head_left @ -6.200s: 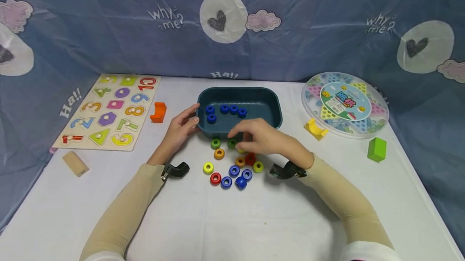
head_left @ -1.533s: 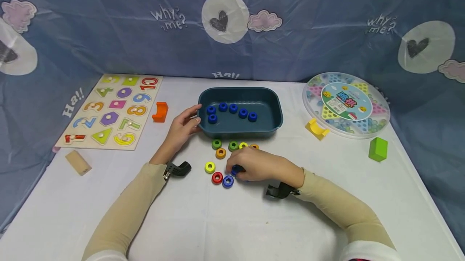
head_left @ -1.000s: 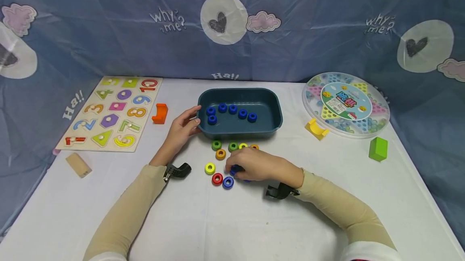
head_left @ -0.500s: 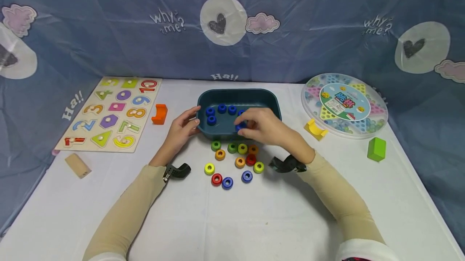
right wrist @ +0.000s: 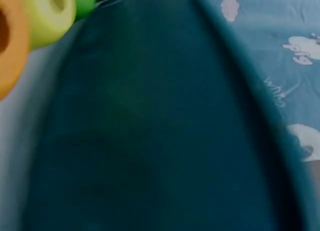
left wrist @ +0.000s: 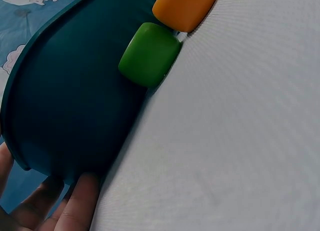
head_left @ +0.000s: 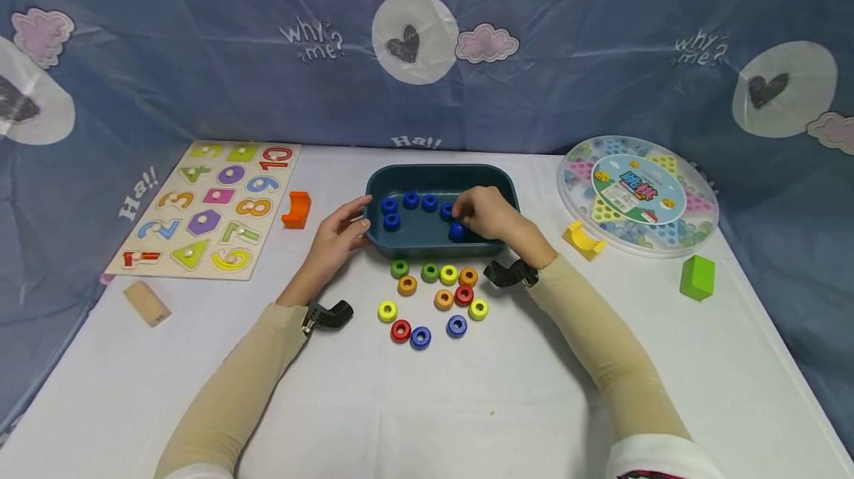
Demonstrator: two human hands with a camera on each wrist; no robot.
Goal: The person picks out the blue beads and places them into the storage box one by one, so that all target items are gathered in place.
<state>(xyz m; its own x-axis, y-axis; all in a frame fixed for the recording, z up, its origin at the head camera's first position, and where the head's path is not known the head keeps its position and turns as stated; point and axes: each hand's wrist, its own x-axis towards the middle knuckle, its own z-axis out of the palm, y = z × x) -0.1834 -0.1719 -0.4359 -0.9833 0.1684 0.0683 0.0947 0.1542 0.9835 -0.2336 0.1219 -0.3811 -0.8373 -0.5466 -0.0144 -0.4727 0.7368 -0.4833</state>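
In the head view, my right hand (head_left: 485,212) is inside the right part of a dark teal tray (head_left: 427,250), fingers curled. Its fingertips pinch a blue bead (head_left: 457,232) close to the tray floor; the hand partly covers it. Other blue beads (head_left: 411,200) with holes stand in a loose arc to the left. My left hand (head_left: 336,238) rests its fairly straight fingers against the outside of the tray's left end; the left wrist view shows these fingers (left wrist: 82,201) touching the tray wall (left wrist: 75,106). The right wrist view shows only the blurred tray wall (right wrist: 150,116), not the hand.
In front of the tray lie green (head_left: 430,273), yellow (head_left: 388,311), orange (head_left: 407,285), red (head_left: 401,331) and blue beads (head_left: 420,337). A number puzzle board (head_left: 207,212), wooden block (head_left: 147,303) and orange block (head_left: 296,210) lie left; a round game box (head_left: 637,193), yellow (head_left: 583,239) and green blocks (head_left: 697,277) right.
My right hand picked a blue bead from the table group, carried it up into the tray and moved it right, beside the other blue beads. The left hand stays at the tray's end.
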